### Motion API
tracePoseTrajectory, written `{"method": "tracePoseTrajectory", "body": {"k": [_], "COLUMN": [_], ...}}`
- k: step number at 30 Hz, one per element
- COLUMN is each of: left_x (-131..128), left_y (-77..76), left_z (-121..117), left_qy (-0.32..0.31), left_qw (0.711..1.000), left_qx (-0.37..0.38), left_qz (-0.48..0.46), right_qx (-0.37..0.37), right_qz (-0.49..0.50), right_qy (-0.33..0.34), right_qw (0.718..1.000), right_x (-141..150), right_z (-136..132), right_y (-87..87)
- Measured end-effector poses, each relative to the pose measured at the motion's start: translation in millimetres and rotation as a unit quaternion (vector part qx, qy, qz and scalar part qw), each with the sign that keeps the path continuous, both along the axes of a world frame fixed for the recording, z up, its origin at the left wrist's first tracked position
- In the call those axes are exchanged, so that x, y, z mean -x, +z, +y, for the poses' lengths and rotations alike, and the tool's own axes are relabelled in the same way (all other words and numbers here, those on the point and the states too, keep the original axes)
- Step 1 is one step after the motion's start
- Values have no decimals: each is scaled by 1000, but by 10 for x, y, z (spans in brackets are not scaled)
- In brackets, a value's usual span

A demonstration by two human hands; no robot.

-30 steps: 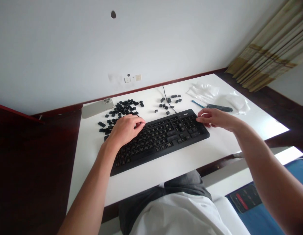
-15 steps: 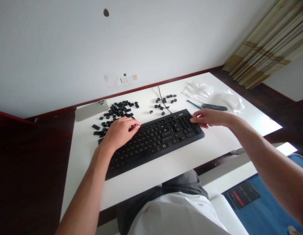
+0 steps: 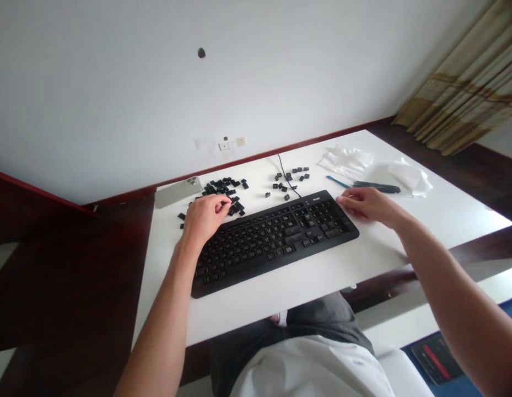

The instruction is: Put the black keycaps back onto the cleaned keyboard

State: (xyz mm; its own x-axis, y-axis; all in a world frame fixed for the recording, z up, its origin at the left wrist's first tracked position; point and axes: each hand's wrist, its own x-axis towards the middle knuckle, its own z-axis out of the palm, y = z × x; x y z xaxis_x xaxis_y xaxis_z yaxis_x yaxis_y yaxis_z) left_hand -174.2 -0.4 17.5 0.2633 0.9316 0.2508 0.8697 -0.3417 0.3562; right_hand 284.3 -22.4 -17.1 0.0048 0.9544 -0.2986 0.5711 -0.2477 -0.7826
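A black keyboard (image 3: pixel 247 267) lies on the white table, tilted up to the right, with many of its key positions lacking caps. My left hand (image 3: pixel 206 218) hovers over its back left part, beside a heap of loose black keycaps (image 3: pixel 225 184). Thumb and forefinger are pinched together; whatever they hold, if anything, is too small to make out. My right hand (image 3: pixel 365 204) rests at the keyboard's back right corner, fingers curled and the thumb tip against its edge. A smaller scatter of keycaps (image 3: pixel 286 187) lies behind the keyboard, around its cable (image 3: pixel 285 173).
On the table's back left lies a phone (image 3: pixel 177 193). To the right are a blue thin tool (image 3: pixel 337 181), a dark slim bundle (image 3: pixel 377 187) and crumpled clear plastic bags (image 3: pixel 349 160). Another phone (image 3: pixel 435 358) shows at lower right, below the table (image 3: pixel 297 292).
My left hand has moved left and back off the keys towards the keycap heap. My right hand has shifted slightly at the keyboard's corner. The camera view has turned a little left.
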Motion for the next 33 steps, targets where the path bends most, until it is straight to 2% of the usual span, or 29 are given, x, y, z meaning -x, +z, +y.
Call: {"method": "tracePoseTrajectory", "body": {"k": [3,5,7,8,10,13,14,16,18,21,24,29,33], "left_x": [68,78,70,64,61,92,110,152,189,201,146,8,-36], "left_y": [17,26,41,52,81,131,144,158,151,114,77,60,45], "left_z": [18,14,-1,-10,-29,-42,-40,-30,-15,0,-4,-37,-50], "left_qy": [36,37,28,22,14,25,32,40,33,9,-3,-7,-4], "left_qw": [999,999,999,998,998,997,996,996,997,997,997,995,995], "left_qx": [8,23,39,46,54,62,63,65,66,73,74,76,75], "left_qz": [5,6,16,23,35,44,44,43,37,31,38,60,70], "right_qx": [-42,-94,-161,-192,-223,-256,-264,-280,-292,-297,-293,-269,-257], "right_qz": [-25,-100,-169,-180,-155,-151,-164,-196,-196,-194,-213,-213,-215], "right_qy": [-67,-67,-33,-2,116,303,343,378,412,436,429,398,366], "right_qw": [997,988,972,965,955,905,886,861,841,827,828,851,868], "right_x": [92,218,433,578,934,1534,1719,2017,2192,2228,2110,1950,1964], "right_z": [2,40,106,148,242,391,437,516,569,599,606,659,736], "right_y": [14,125,309,415,617,782,783,713,592,435,385,383,295]}}
